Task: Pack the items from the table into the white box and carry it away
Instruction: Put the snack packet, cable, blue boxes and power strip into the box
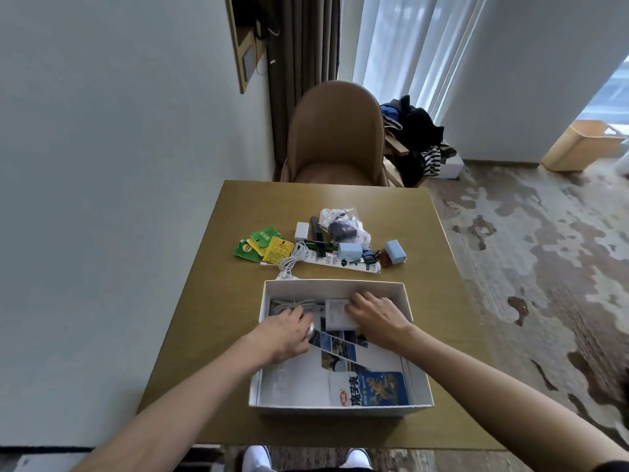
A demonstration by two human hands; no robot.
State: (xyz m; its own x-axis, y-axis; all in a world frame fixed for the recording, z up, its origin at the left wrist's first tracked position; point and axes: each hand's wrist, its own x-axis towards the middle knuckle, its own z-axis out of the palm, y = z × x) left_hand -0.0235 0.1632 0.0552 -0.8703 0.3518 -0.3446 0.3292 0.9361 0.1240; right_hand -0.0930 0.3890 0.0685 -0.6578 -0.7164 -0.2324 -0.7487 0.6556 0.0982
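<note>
The open white box (335,287) sits on the near half of the wooden table (211,301). Both my hands are inside it. My left hand (286,333) rests at the far left of the box, fingers curled over a grey coiled cable (292,306) and a shiny round object. My right hand (374,316) presses on a small white carton (335,316) at the far middle. A printed brochure (340,349) and a blue snack packet (377,390) lie on the box floor. Beyond the box lie green and yellow tea sachets (262,248), a white cable (294,258), a long white packet (343,262), chargers and a plastic bag (343,223).
A brown chair (335,137) stands at the table's far edge. A pile of clothes (418,137) lies on a low stand to its right. White wall runs along the left. Patterned carpet (527,267) spreads to the right, with a wooden bin (582,144) near the curtains.
</note>
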